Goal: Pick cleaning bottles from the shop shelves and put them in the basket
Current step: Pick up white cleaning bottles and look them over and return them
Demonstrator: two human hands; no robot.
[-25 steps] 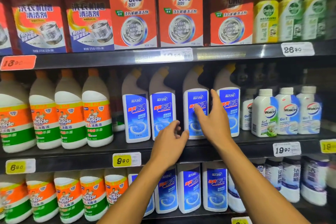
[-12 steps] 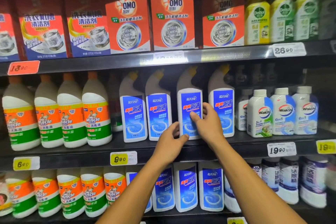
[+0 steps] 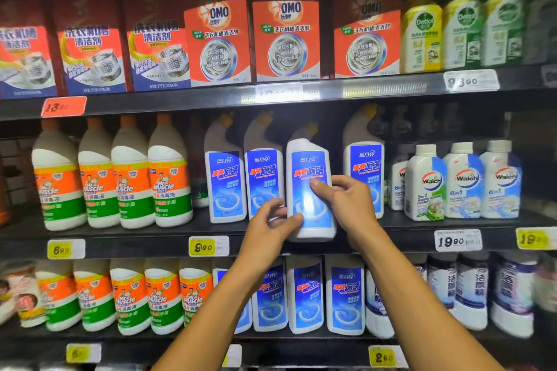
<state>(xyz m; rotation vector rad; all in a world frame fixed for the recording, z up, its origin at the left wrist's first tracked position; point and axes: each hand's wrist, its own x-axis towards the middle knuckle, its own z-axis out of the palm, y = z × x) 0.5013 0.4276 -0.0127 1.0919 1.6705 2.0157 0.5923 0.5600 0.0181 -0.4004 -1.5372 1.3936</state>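
We faced black metal shop shelves [image 3: 168, 101] stocked with boxes and bottles; on the middle shelf stood white plastic bottles with orange-and-green labels [image 3: 114, 187] at left and squat white bottles with pale blue labels [image 3: 462, 182] at right; between them we held a white angled-neck plastic bottle with a blue label [image 3: 310, 190], drawn forward of its row, over the shelf edge; our right hand [image 3: 349, 205] gripped its right side, thumb across the label; our left hand [image 3: 271, 227] clasped its lower left.

Both arms reach forward, left grip [image 3: 272, 227] and right grip [image 3: 346, 205] curled.
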